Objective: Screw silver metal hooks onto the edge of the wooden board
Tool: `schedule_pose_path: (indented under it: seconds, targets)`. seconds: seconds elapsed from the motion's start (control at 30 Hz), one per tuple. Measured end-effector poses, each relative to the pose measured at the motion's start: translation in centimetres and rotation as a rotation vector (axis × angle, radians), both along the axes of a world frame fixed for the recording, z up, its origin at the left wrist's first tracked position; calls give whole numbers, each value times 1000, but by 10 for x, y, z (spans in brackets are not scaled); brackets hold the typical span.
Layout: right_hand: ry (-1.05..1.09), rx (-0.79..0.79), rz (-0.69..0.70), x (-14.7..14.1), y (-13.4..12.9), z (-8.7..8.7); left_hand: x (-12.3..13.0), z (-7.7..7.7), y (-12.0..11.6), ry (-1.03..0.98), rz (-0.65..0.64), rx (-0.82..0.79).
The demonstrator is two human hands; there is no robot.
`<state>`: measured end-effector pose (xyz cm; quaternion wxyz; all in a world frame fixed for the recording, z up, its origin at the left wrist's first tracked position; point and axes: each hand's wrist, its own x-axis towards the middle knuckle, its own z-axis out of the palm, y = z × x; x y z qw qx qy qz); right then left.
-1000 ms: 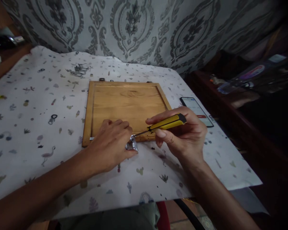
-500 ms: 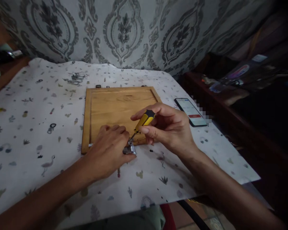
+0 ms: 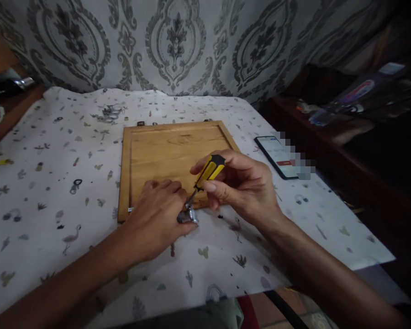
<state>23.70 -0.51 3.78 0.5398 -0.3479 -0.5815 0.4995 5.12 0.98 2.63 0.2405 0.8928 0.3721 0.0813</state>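
Metal hinge (image 3: 188,216) sits between the hands (image 3: 159,217) (image 3: 248,183).

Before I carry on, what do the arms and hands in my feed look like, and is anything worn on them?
The left hand and right hand are a person's, slender-fingered and without gloves. No rings, watch or bracelet show. Both forearms are bare to the picture's edges, with no sleeves or cables visible.

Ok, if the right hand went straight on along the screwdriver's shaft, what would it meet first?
Most likely the metal fitting, held in the left hand at the near edge of the wooden board. The screwdriver has its tip right by it; depth is unclear, so they may be touching.
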Motion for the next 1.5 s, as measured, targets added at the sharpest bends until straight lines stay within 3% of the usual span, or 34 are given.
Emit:
schedule_pose_path:
  seconds: [0.1,0.4,0.63,0.83,0.97,1.5]
  targets:
    - [14,8,-65,-1,0,-1,1,1,-1,84,21,13]
    - [-11,-11,-11,4,1,-6,3,4,-1,113,23,38]
    - [-36,24,-105,4,-1,-4,3,6,0,125,20,26]
    - [20,28,-3,6,-1,-6,3,7,0,132,19,21]
    - [-10,-8,-6,8,-1,-5,2,7,0,140,18,42]
    - [90,47,-228,7,10,-15,1,6,0,138,4,62]
